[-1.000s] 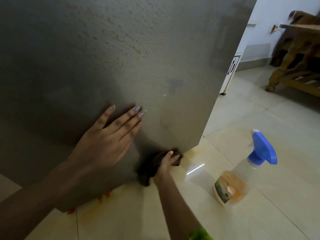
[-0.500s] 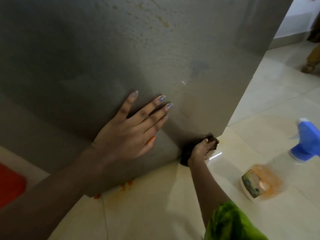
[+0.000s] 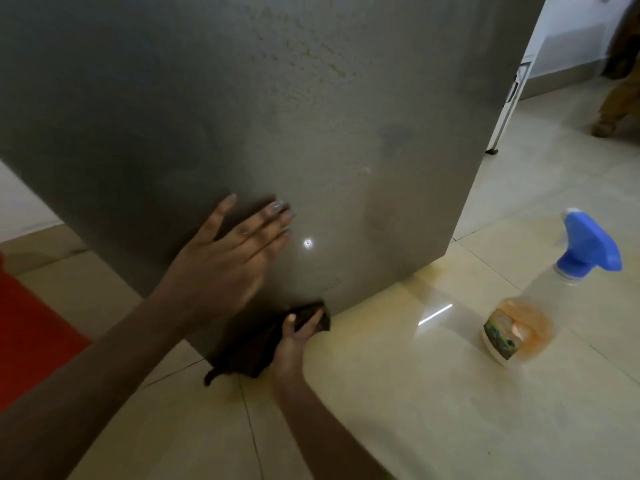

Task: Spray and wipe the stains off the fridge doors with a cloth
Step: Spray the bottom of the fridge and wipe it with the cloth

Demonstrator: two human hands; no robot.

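Note:
A grey fridge door [image 3: 311, 126] fills the upper part of the view, with yellowish spots and droplets near its top. My left hand [image 3: 228, 261] lies flat against the lower door, fingers straight. My right hand [image 3: 296, 336] grips a dark brown cloth [image 3: 256, 344] at the door's bottom edge, just above the floor. A clear spray bottle [image 3: 523, 313] with a blue trigger head and orange liquid stands on the tiles to the right, apart from both hands.
The floor [image 3: 415, 393] is glossy beige tile with an orange smear by the door's lower corner. A red mat [image 3: 27, 334] lies at the left. Wooden furniture [image 3: 620, 95] and a white door frame [image 3: 509, 98] stand at the far right.
My right hand with the cloth has slid left along the door's bottom edge, away from the corner. The left hand stays flat on the door. The view has shifted.

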